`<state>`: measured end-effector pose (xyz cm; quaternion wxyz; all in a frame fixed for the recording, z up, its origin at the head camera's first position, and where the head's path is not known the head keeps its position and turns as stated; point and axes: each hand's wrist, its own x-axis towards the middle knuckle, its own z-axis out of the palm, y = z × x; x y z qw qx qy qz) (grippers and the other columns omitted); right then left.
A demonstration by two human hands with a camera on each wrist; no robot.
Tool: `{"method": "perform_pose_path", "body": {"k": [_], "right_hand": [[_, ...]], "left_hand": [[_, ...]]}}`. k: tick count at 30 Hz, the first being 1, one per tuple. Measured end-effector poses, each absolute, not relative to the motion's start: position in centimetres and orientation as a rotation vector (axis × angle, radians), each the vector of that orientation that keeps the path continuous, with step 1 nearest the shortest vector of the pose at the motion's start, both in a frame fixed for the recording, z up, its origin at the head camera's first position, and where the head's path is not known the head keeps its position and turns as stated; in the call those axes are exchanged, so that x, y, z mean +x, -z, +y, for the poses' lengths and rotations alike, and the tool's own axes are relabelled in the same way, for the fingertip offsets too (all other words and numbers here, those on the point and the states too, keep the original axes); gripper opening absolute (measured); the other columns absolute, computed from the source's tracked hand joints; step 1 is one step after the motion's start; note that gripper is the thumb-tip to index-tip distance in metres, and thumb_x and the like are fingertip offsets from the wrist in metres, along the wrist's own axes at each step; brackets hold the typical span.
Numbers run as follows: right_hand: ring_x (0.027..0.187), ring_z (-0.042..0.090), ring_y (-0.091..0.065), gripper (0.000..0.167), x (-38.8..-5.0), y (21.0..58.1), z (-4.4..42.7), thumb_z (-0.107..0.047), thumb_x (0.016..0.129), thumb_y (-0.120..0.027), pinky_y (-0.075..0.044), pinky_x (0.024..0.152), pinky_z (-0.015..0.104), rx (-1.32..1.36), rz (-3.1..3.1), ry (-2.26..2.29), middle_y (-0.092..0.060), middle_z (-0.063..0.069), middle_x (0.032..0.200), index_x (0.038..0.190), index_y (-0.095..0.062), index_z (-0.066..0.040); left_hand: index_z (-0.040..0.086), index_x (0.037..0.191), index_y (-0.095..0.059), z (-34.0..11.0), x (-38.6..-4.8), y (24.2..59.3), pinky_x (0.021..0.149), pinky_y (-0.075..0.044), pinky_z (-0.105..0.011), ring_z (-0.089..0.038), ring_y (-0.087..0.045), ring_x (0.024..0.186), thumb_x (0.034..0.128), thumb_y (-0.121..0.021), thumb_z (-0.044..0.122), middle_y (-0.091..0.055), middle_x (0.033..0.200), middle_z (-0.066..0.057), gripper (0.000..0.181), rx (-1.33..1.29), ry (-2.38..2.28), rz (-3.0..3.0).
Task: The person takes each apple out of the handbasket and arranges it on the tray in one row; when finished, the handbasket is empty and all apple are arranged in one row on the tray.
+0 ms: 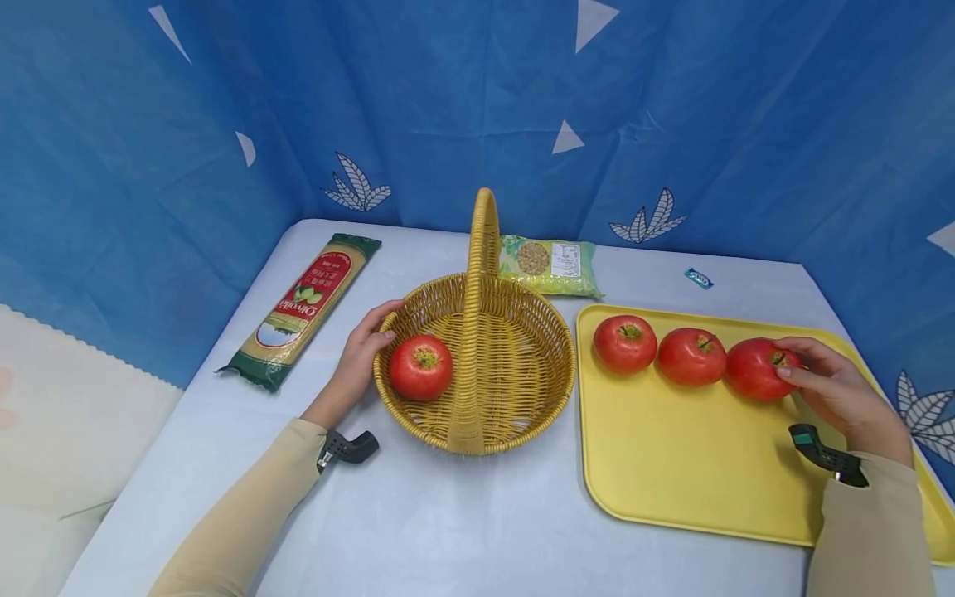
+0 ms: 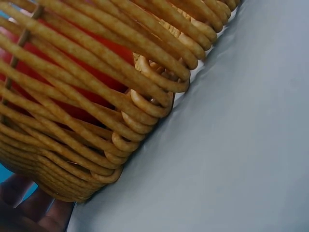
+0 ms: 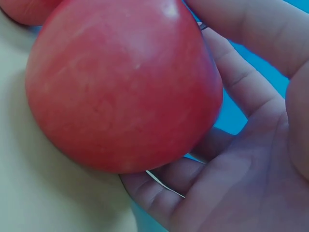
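In the head view my left hand (image 1: 360, 355) grips the left rim of a golden woven basket (image 1: 515, 402) with an arched handle. One red apple (image 1: 420, 378) lies inside, left of the handle. The left wrist view shows the basket's outer wall (image 2: 91, 82) close up, the hand's fingers (image 2: 36, 210) at its lower left. My right hand (image 1: 839, 390) holds the rightmost apple (image 1: 752, 370) on the yellow tray (image 1: 694, 464), thumb near the stem, other fingers around its far side. Two more apples, a middle one (image 1: 691, 356) and a left one (image 1: 625, 343), sit beside it.
A green and red packet of noodles (image 1: 302, 311) lies left of the basket. Behind the basket is a yellow-green bag (image 1: 552, 265), partly hidden by the handle. A small blue wrapped candy (image 1: 699, 278) lies beyond the tray. Blue cloth (image 1: 418, 99) hangs behind the table.
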<state>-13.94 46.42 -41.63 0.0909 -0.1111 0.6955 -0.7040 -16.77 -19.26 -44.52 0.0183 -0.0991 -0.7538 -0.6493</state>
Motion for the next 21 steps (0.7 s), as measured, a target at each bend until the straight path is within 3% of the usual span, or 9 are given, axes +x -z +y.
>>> {"method": "perform_pose_path", "body": {"k": [10, 21], "right_hand": [[0.115, 0.001, -0.058, 0.049, -14.1, 41.1, 46.5, 0.015, 0.100, -0.041, -0.057, 0.088, 0.016, -0.385, 2.030, 2.121, -0.062, -0.011, 0.131, 0.137, -0.061, -0.010], [0.110, -0.005, -0.061, 0.042, -13.2, 40.3, 45.8, 0.010, 0.099, -0.048, -0.055, 0.082, 0.009, -0.198, 2.243, 2.169, -0.067, -0.017, 0.126, 0.134, -0.062, -0.009]], "left_hand": [[0.006, 0.150, -0.046, -19.3, -16.8, 44.7, 0.130, -0.017, -0.051, -0.024, -0.027, 0.156, 0.0989, -0.041, 0.009, -0.041, 0.161, -0.011, 0.052, -0.311, 2.022, -2.332], [0.006, 0.150, -0.046, -19.3, -16.8, 44.7, 0.130, -0.018, -0.050, -0.024, -0.026, 0.156, 0.0988, -0.041, 0.008, -0.041, 0.161, -0.011, 0.052, -0.316, 2.027, -2.325]]}}
